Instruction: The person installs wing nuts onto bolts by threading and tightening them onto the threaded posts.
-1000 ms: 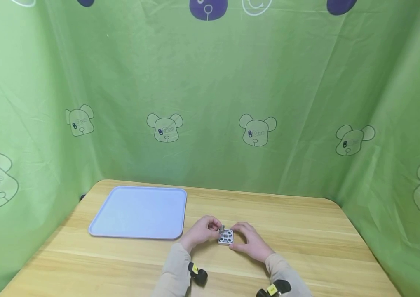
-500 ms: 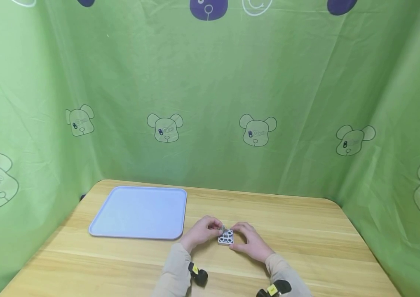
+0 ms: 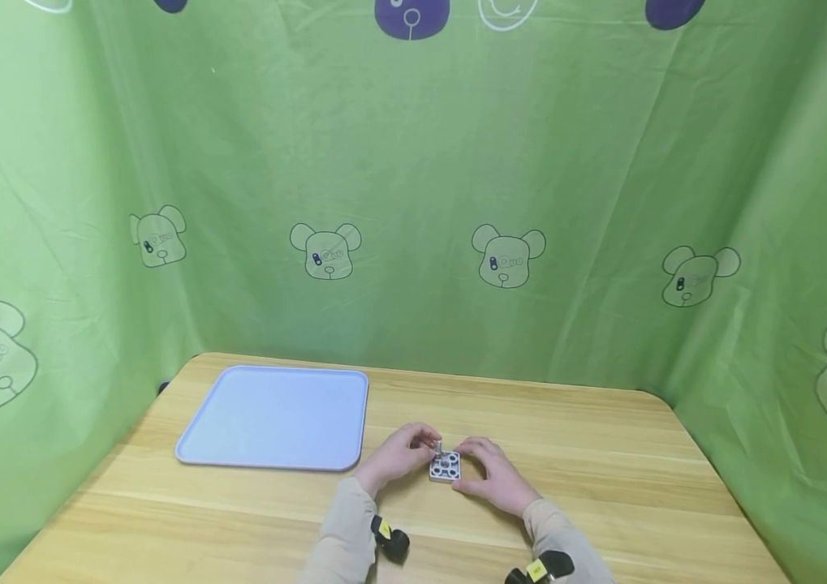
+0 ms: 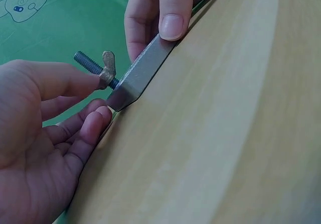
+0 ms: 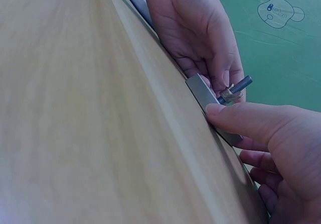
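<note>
A small square metal block (image 3: 445, 467) with round holes in its top lies flat on the wooden table. From its far left corner rises a threaded bolt (image 4: 86, 61) carrying a brass-coloured wing nut (image 4: 108, 66). My left hand (image 3: 397, 456) holds the wing nut at its fingertips, partly covering one wing in the left wrist view. Its lower fingers are curled beside the block's corner. On the other side, my right hand (image 3: 495, 477) grips the block between thumb and fingers; the thumb presses the near edge in the right wrist view.
A pale blue rectangular tray (image 3: 274, 418) lies to the left on the wooden table (image 3: 566, 422). A green curtain (image 3: 413, 162) printed with bear heads surrounds the table at the back and sides. Black wrist cameras (image 3: 393, 542) sit on both sleeves.
My left fingers have shifted slightly around the wing nut, whose wings now stand at a different angle. The right hand and the block stay in place.
</note>
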